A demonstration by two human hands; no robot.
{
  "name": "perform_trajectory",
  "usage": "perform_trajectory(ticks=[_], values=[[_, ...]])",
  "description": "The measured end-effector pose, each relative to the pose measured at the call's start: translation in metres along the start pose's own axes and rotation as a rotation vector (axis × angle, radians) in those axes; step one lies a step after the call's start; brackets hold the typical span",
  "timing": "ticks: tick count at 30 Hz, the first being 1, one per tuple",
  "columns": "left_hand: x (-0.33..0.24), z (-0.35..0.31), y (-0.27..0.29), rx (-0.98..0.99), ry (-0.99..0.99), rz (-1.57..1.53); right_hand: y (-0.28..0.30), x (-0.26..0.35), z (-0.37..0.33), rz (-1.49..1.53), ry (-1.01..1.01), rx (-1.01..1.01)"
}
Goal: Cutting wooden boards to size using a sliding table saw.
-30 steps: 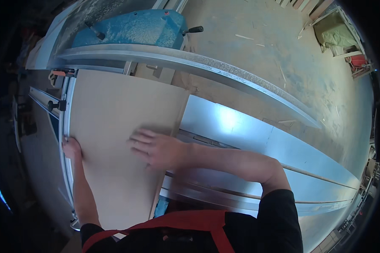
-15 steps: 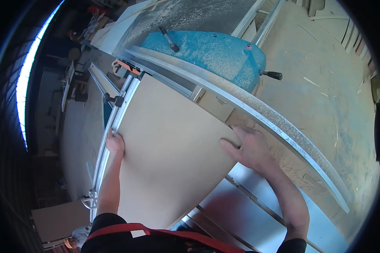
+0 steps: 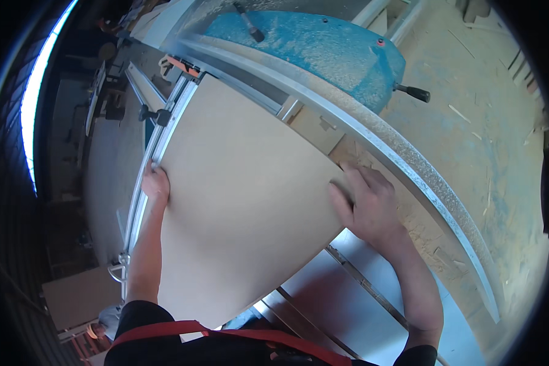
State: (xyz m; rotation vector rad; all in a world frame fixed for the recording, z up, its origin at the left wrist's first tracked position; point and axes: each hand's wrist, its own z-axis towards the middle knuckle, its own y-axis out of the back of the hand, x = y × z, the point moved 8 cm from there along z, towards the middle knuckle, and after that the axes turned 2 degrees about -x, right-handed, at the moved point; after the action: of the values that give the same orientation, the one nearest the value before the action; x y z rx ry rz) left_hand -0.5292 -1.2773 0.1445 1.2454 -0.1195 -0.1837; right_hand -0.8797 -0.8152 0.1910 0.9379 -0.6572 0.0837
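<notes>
A large flat tan board (image 3: 244,183) lies in front of me on a sliding table saw. Along its left side runs a silver metal fence (image 3: 175,110), and my left hand (image 3: 156,184) is closed over that fence beside the board's edge; some of its fingers are hidden. At the board's right corner, my right hand (image 3: 372,201) grips the edge, its thumb on the top face and its fingers over the side. A black clamp knob (image 3: 155,116) sits on the fence ahead of my left hand. An orange-and-black stop (image 3: 183,64) is at the board's far corner.
A dusty blue saw guard (image 3: 311,52) with black handles stands beyond a long metal rail (image 3: 372,131). Grey slotted table panels (image 3: 348,287) lie at the lower right. Sawdust and offcuts cover the floor (image 3: 463,146). Another person (image 3: 104,323) is at the lower left.
The whole scene sits higher in the picture now, as the view has shifted. Both hands keep their places at the board's edges. No clear movement of the board along the fence shows.
</notes>
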Motion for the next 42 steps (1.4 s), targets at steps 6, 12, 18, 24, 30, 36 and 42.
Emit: perform_trajectory(ticks=[6, 12, 18, 24, 30, 36, 42], values=[[0.209, 0.109, 0.082, 0.007, -0.004, -0.135, -0.134, 0.390, -0.008, 0.049, 0.390, 0.395], [0.513, 0.118, 0.204, -0.096, -0.048, -0.234, -0.246, 0.792, -0.117, -0.193, 0.651, 0.754], [0.852, 0.026, 0.304, -0.155, -0.123, -0.406, -0.345, 1.170, -0.324, -0.167, 0.867, 0.860], [1.074, -0.206, 0.674, -0.157, 0.082, -1.087, -0.209, 1.479, -0.400, -0.189, 0.930, 0.707], [1.328, -0.658, 0.908, 0.194, -0.409, -1.609, -0.142, 1.700, -0.543, -0.237, 0.984, 0.726], [1.413, -0.946, 0.447, 0.805, 0.334, -1.027, -0.337, 1.548, -0.723, -0.259, 1.038, 0.716], [1.337, -1.044, 0.289, 0.558, 0.141, -0.955, -0.392, 1.413, -0.857, -0.220, 1.018, 0.719]])
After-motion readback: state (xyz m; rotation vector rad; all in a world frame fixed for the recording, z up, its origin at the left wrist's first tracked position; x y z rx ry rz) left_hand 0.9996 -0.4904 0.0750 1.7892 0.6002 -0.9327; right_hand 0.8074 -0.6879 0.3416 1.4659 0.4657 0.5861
